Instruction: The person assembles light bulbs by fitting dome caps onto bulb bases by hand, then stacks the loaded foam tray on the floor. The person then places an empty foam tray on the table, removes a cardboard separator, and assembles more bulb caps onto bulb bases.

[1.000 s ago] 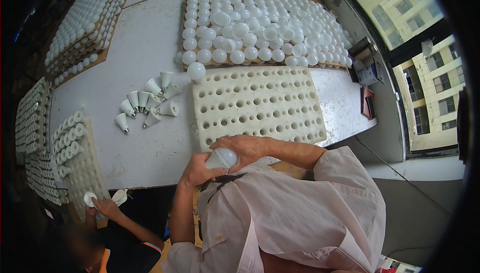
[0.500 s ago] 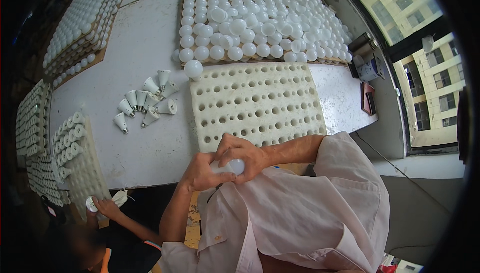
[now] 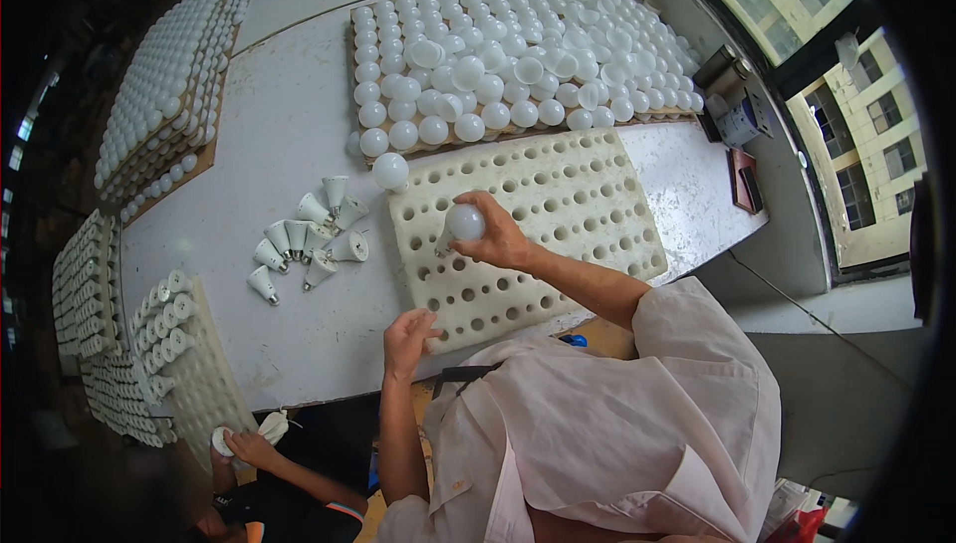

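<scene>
In my right hand [image 3: 498, 234] is an LED light bulb [image 3: 465, 222], its white dome turned up and its base slanting down to the left. The fingers wrap round the dome, over the left part of a cream foam board [image 3: 543, 312] with rows of holes. My left hand [image 3: 406, 342] is at the board's near left corner, loosely curled with fingers apart and nothing visible in it. One bulb with a round white dome [image 3: 390, 172] stands at the board's far left corner. Left of the board lies a loose group of white bulb bases [image 3: 296, 234], without domes.
Behind the board, a wide tray holds many white domes [image 3: 468, 127], some piled loose. Stacked trays of domes [image 3: 149, 105] stand far left. At lower left, a co-worker's hand [image 3: 251, 448] holds a white part by another holed board [image 3: 214, 374]. A can [image 3: 739, 125] stands by the window.
My hands have parted. The right hand has carried the bulb forward from near my body to above the foam board. My left hand has let go and stays near the table's front edge.
</scene>
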A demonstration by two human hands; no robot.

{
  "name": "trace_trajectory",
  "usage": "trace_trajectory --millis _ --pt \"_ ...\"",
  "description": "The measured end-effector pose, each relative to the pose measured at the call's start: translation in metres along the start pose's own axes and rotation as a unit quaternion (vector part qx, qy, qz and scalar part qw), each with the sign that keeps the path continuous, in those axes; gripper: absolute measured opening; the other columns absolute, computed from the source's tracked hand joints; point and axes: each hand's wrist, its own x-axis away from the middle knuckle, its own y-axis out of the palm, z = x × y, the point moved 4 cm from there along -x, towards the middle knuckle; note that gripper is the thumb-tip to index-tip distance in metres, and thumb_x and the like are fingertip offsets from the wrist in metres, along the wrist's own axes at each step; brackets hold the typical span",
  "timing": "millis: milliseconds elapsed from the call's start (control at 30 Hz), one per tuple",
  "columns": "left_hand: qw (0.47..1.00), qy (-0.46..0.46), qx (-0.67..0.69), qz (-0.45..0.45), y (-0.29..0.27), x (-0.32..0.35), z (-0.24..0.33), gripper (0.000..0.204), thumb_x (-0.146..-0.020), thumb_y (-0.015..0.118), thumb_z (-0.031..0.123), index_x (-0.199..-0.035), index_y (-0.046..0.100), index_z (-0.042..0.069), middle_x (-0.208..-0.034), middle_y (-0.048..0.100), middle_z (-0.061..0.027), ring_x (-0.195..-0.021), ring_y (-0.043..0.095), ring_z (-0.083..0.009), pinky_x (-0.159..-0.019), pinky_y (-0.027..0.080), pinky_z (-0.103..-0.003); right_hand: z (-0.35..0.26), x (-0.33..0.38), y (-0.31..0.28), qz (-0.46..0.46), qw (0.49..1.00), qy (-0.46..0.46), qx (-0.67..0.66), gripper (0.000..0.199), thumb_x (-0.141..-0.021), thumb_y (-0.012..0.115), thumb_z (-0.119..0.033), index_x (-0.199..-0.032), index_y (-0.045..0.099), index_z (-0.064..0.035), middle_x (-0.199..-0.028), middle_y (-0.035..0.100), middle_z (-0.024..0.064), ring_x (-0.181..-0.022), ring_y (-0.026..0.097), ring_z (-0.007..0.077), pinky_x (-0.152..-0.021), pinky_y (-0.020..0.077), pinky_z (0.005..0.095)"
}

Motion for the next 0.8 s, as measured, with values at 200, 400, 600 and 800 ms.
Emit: trace_trajectory --millis 200,400,600,800 --pt "0.989 0.034 -0.091 0.113 -0.034 -0.022 -0.001 0.038 -0.081 0.071 0.015 -0.11 0.058 -0.005 -0.106 0.066 -0.0162 -0.084 0.067 -0.0181 -0.059 0.051 -0.026 0.009 -0.101 -0.018 0.089 0.966 -0.143 0.195 0.071 -0.065 0.077 -0.017 -0.127 0.043 -0.0091 -0.12 0.048 0.017 -0.113 0.048 0.035 -0.096 0.0426 0.0422" --pt "0.931 0.135 -0.21 0.266 -0.09 -0.041 -0.007 0.043 -0.076 0.072 0.009 -0.114 0.056 -0.006 -0.111 0.064 -0.0205 -0.097 0.065 -0.0265 -0.08 0.052 -0.034 0.024 -0.132 -0.011 0.015 0.961 -0.084 0.261 0.062 -0.074 0.072 -0.029 -0.129 0.048 -0.0118 -0.122 0.051 0.017 -0.113 0.051 0.0338 -0.095 0.0443 0.0413" --pt "0.86 0.123 -0.359 0.34 -0.136 -0.069 0.034 0.055 -0.073 0.069 0.001 -0.124 0.049 -0.004 -0.128 0.051 -0.0264 -0.118 0.051 -0.0372 -0.095 0.046 -0.039 0.058 -0.194 -0.047 0.073 0.936 -0.066 0.338 0.057 -0.075 0.069 -0.018 -0.128 0.05 -0.0112 -0.127 0.05 0.0128 -0.116 0.048 0.0332 -0.097 0.0426 0.0407" --pt "0.781 0.134 -0.515 0.327 -0.149 -0.121 0.034 0.066 -0.072 0.07 -0.002 -0.13 0.039 -0.002 -0.135 0.043 -0.0258 -0.128 0.041 -0.0372 -0.111 0.03 -0.042 0.12 -0.238 -0.053 -0.053 0.883 -0.082 0.459 0.079 -0.069 0.071 -0.015 -0.141 0.038 -0.0189 -0.14 0.039 0.0122 -0.125 0.041 0.0345 -0.104 0.0393 0.0402"
